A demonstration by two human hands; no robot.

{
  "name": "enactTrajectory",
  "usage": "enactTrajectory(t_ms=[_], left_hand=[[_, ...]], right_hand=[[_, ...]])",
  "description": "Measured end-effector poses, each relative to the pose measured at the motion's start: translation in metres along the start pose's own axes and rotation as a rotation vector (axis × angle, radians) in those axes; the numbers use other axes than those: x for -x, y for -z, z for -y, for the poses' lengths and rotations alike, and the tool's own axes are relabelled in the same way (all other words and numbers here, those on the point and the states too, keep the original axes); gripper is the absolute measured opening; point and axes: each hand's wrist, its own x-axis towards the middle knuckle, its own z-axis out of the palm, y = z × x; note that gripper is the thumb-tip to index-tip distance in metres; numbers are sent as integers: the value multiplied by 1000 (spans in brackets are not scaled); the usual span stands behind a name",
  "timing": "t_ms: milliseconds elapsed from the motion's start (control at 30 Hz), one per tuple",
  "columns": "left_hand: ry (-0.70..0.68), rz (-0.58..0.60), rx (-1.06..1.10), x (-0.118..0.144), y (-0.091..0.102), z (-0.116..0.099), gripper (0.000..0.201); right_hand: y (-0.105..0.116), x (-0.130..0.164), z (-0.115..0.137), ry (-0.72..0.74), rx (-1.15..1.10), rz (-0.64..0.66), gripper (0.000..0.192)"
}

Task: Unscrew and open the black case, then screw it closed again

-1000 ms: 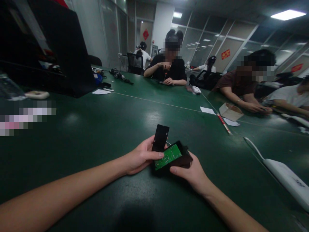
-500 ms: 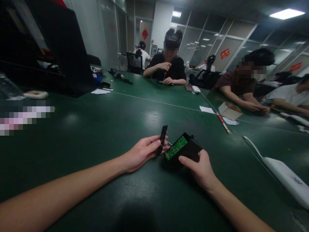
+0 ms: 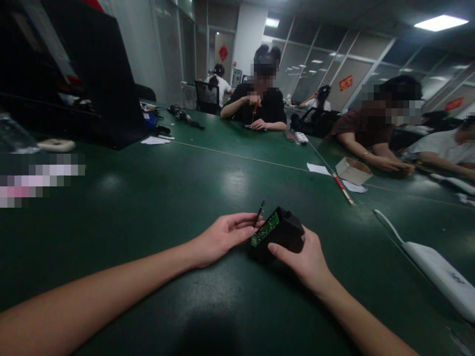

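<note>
My left hand (image 3: 226,237) pinches a thin black cover plate (image 3: 259,213), now seen nearly edge-on, with small pins on its right side. Just right of it, my right hand (image 3: 306,254) is wrapped round a black plastic box (image 3: 289,230), thumb on the near side and the other fingers hidden behind. The box is tilted, and its open end faces the plate. Inside that end a green circuit board (image 3: 265,231) shows. A narrow gap separates plate and box at the top; lower down, my left fingertips hide whether they touch.
The green table (image 3: 166,198) spreads all round. A white power strip (image 3: 441,277) lies at right. Farther off stand a small open box (image 3: 354,170) and a red-and-white stick (image 3: 343,189). A black panel (image 3: 100,79) rises at left. Co-workers sit across, one holding a screwdriver (image 3: 255,112).
The cover plate has turned from showing its face to nearly edge-on and moved slightly right. The black box has shifted a little left, narrowing the gap between them.
</note>
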Motion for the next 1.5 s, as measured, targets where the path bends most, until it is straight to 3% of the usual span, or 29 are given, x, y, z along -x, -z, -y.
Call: enactTrajectory(t_ms=[600,1500], left_hand=[[-64,-20,-103,0,-2,5,44],[-53,-56,-187,3,-7,1,44]], right_hand=[[-7,2,3,-30,113,-34,37],[-10,4,0,-68,36,-19,39]])
